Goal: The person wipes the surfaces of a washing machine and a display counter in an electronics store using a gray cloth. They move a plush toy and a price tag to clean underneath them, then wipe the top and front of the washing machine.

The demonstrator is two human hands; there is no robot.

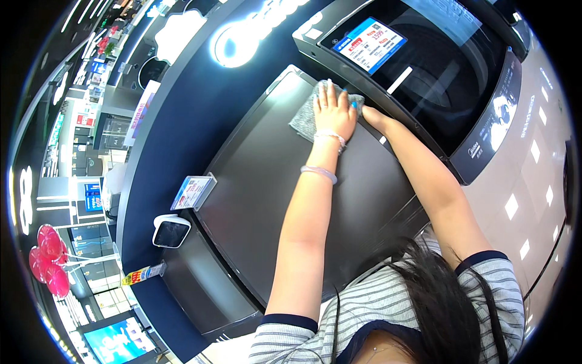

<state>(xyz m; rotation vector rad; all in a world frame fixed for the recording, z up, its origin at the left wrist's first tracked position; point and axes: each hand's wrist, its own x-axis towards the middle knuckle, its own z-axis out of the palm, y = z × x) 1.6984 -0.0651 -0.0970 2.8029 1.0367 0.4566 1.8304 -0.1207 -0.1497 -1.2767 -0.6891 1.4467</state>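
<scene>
My left hand [334,116] lies flat on a grey cloth [303,121], fingers spread, pressing it against the far end of a dark grey appliance top [273,176]. A bead bracelet and a pale bangle circle that wrist. Just to its right, my right hand [374,118] reaches to the edge beside a black top-loading washing machine [448,115]. The right fingers are mostly hidden by the cloth and edge, so their grip does not show.
A sign in a clear stand [194,193] and a small white-framed device [171,232] stand along the left side. Behind the appliances curves a dark blue panel [163,127] with lit lettering. A price sheet [371,45] lies on the washer's lid. Pink balloons [50,258] are farther left.
</scene>
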